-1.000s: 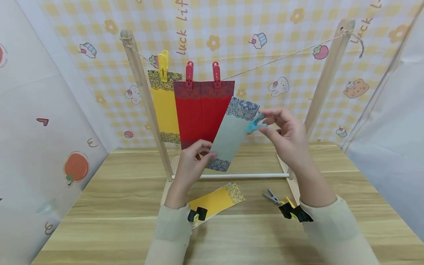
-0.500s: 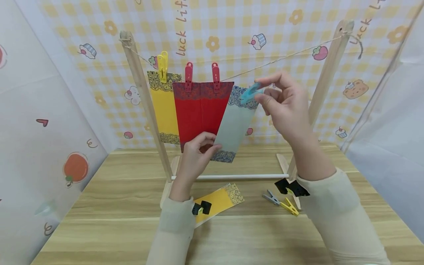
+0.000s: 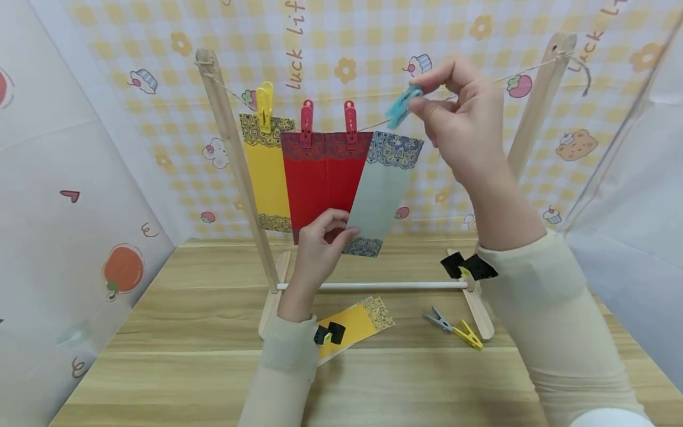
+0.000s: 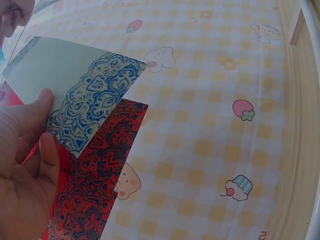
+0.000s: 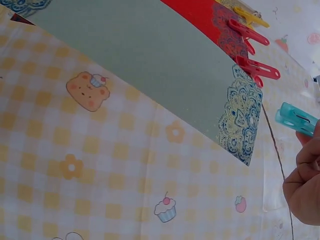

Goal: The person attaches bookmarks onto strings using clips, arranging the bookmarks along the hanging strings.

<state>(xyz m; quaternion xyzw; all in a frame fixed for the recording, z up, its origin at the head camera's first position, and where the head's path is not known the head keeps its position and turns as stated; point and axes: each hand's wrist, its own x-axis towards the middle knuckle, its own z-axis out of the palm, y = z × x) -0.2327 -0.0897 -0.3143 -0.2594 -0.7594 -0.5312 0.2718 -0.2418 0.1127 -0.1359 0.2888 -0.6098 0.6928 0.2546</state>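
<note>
Yellow-checked cloth point(image 3: 347, 35) backs a wood-grain desk point(image 3: 176, 356), on which a frame point(image 3: 230, 140) carries a cord point(image 3: 528, 69). A yellow card point(image 3: 265, 184) and a red card point(image 3: 322, 184) hang clipped along its left part. From my distant post I see the green card point(image 3: 380, 204) tilted near the middle, its patterned top near the cord, its left edge in front of the red card; whether these two touch I cannot tell. The left hand point(image 3: 322, 243) pinches that edge low down, thumb on the near face. The right hand point(image 3: 466, 115) pinches a blue clip point(image 3: 404, 107) just above the green card. I judge the card light, thin and easily creased: I would hold it by an edge, gently, and squeeze the probably springy clip at its tail ends.
</note>
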